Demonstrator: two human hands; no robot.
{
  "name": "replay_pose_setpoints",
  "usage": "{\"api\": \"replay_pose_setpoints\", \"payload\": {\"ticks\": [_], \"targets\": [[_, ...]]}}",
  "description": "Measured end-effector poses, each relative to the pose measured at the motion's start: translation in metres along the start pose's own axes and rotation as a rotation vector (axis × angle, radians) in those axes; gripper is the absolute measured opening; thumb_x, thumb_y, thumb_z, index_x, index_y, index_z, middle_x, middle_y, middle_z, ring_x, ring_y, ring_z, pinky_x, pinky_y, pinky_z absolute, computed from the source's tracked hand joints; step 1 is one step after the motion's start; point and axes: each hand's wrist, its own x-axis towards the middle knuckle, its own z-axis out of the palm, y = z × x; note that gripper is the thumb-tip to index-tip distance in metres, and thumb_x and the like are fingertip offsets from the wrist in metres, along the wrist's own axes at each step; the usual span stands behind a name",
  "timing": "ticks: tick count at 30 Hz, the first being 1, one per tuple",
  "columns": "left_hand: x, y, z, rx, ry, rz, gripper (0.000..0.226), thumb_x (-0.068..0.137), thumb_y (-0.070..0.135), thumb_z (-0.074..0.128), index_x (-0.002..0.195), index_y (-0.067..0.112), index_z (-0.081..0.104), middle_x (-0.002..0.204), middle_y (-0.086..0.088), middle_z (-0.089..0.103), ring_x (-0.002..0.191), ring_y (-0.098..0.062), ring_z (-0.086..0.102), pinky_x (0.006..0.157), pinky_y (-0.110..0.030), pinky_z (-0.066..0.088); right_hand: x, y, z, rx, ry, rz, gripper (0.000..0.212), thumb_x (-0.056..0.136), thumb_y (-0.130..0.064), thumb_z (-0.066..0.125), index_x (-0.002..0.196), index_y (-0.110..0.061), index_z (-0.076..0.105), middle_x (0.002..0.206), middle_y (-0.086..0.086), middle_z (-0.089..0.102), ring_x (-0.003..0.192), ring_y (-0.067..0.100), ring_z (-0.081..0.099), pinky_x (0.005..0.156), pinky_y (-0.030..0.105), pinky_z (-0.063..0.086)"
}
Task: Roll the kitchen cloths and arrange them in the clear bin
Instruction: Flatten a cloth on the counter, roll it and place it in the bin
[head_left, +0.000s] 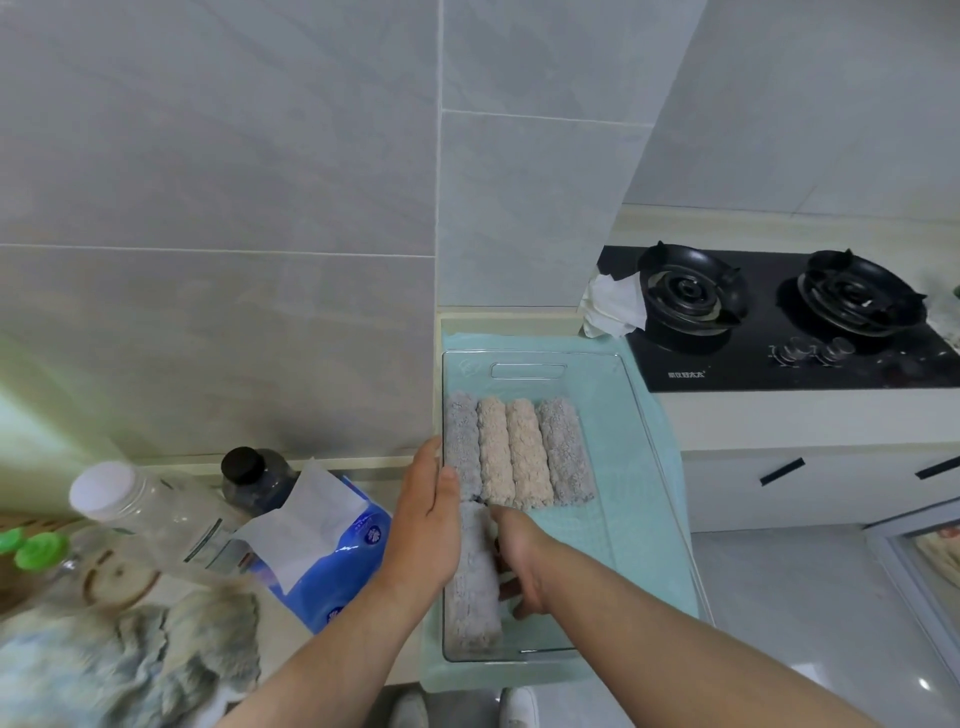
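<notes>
Head view of a cream-coloured kitchen desk (779, 415) beneath grey wall tiles. At right, a black glass two-burner gas hob (727, 371) with a crumpled white paper (613, 306) at its left edge. A pale green textured mat (519, 343) lies on the desk and carries the clear rectangular plastic bin (527, 371).

At left stand a blue soft pack of tissues (337, 566), a clear plastic bottle with a white cap (156, 514) and a dark bottle with a black cap (254, 480).

In the bin's far half four rolled fleecy cloths lie side by side, touching: grey roll (461, 441), beige roll (494, 452), second beige roll (527, 452), second grey roll (566, 449). A third grey roll (475, 582) lies in the near half against the left wall.

The left hand (431, 525), fingers straight, rests along that wall and the third grey roll's left side. The right hand (519, 561), inside the bin, touches its right side with bent fingers; whether they close round it cannot be told.
</notes>
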Motion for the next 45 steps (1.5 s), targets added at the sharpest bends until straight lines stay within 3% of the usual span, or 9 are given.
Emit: {"api": "replay_pose_setpoints", "payload": {"ticks": [5,9,12,15,17,21,31,40,45], "targets": [[0.002,-0.008,-0.002,-0.001,0.006,-0.016,0.033,0.105,0.024,0.028,0.118,0.054,0.037,0.115,0.036,0.044,0.103,0.031,0.039,0.080,0.008,0.029,0.006,-0.001,-0.002,-0.070,0.081,0.004,0.061,0.092,-0.063,0.029,0.089,-0.012,0.064,0.090,0.005,0.063,0.081,0.020,0.053,0.081,0.037,0.037],[0.002,-0.011,-0.005,-0.059,0.021,-0.070,0.038,0.104,0.033,0.028,0.142,0.035,0.037,0.140,0.020,0.041,0.131,0.001,0.035,0.112,-0.022,0.026,-0.005,-0.005,-0.007,-0.291,0.123,-0.088,0.059,0.094,-0.063,0.028,0.114,-0.017,0.058,0.097,0.007,0.056,0.095,0.022,0.054,0.097,0.035,0.044],[-0.004,0.006,-0.012,-0.090,0.051,-0.069,0.027,0.105,0.029,0.030,0.117,0.037,0.053,0.116,0.025,0.053,0.115,-0.002,0.047,0.097,-0.017,0.035,-0.039,-0.020,-0.023,-0.691,0.061,-0.312,0.047,0.104,-0.045,0.028,0.139,-0.019,0.046,0.129,0.011,0.054,0.119,0.024,0.050,0.107,0.033,0.035],[-0.015,0.025,-0.029,-0.061,0.101,-0.062,0.021,0.096,0.049,0.041,0.097,0.042,0.061,0.106,0.020,0.063,0.106,-0.007,0.057,0.092,-0.029,0.045,-0.053,-0.034,-0.052,-1.035,0.040,-0.620,0.041,0.099,-0.041,0.043,0.123,-0.013,0.061,0.126,0.008,0.061,0.118,0.027,0.056,0.095,0.034,0.043],[-0.029,0.035,-0.040,-0.029,0.175,-0.017,0.036,0.078,0.063,0.049,0.100,0.039,0.065,0.109,0.012,0.068,0.106,-0.010,0.061,0.098,-0.037,0.047,-0.060,-0.042,-0.070,-1.046,0.000,-0.792,0.035,0.096,-0.039,0.050,0.119,-0.015,0.063,0.119,0.003,0.065,0.110,0.021,0.061,0.094,0.036,0.046],[-0.082,0.063,-0.045,0.112,0.388,0.041,0.029,0.078,0.041,0.061,0.106,0.033,0.066,0.107,0.011,0.070,0.098,-0.002,0.064,0.091,-0.027,0.048,-0.089,-0.054,-0.093,-0.955,-0.100,-1.093,0.039,0.092,-0.042,0.058,0.129,-0.029,0.057,0.123,-0.013,0.059,0.110,0.003,0.056,0.100,0.027,0.044],[-0.304,0.091,0.014,0.054,0.904,0.029,0.065,0.069,0.064,0.052,0.126,0.035,0.058,0.126,0.017,0.062,0.118,0.002,0.055,0.102,-0.032,0.044,-0.195,0.030,-0.074,-0.740,-0.702,-1.326,0.036,0.077,-0.043,0.058,0.113,-0.042,0.056,0.121,-0.019,0.059,0.112,-0.010,0.053,0.097,0.021,0.043],[-0.567,0.082,0.060,0.058,1.465,-0.028,0.054,0.064,0.060,0.053,0.116,0.047,0.056,0.128,0.016,0.059,0.120,0.003,0.052,0.101,-0.027,0.042,-0.305,0.207,0.008,-1.008,-1.211,-1.365,0.044,0.069,-0.058,0.055,0.112,-0.050,0.054,0.121,-0.022,0.058,0.114,-0.010,0.051,0.097,0.023,0.043],[-0.719,0.058,0.102,-0.025,1.729,-0.047,0.049,0.070,0.050,0.060,0.117,0.037,0.058,0.127,0.013,0.060,0.119,0.003,0.054,0.102,-0.026,0.044,-0.353,0.344,0.045,-1.117,-1.424,-1.331,0.033,0.091,-0.040,0.058,0.122,-0.047,0.050,0.126,-0.023,0.052,0.116,-0.009,0.048,0.096,0.021,0.039]]}}
